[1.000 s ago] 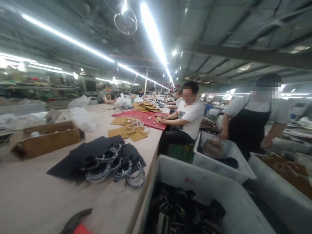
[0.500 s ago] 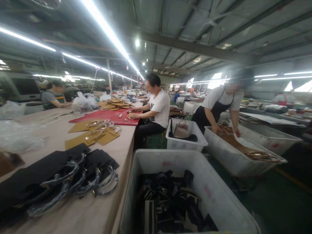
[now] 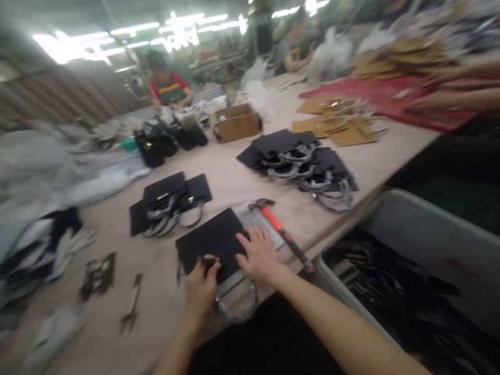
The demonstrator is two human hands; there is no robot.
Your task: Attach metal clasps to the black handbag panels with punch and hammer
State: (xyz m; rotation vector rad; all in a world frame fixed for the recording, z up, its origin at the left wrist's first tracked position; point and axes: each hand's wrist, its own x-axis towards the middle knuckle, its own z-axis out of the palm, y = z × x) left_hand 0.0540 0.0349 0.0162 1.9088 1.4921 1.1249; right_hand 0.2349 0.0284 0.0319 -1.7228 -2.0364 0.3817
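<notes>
A black bag panel (image 3: 214,242) lies in front of me on a grey board (image 3: 279,239), with a plastic-wrapped handle (image 3: 238,316) at its near edge. My right hand (image 3: 260,255) rests on the panel's right side, open, with its fingers spread. At the panel's near left, my left hand (image 3: 203,284) is closed, fingertips pinched on a small dark piece that I cannot make out. A claw hammer (image 3: 278,224) with a red and black grip lies just beyond my right hand.
Black panels with wrapped handles lie in a left pile (image 3: 167,200) and a right pile (image 3: 300,161). Pliers (image 3: 133,302) lie on the table at left. A cardboard box (image 3: 237,125) stands farther back. A grey bin (image 3: 429,208) adjoins the table's right edge. Another person's hands (image 3: 437,99) are over red material.
The view has swung left and down from the wide workshop to the table. Both my hands, the panel beneath them and the hammer are now in view; my hands were out of sight before.
</notes>
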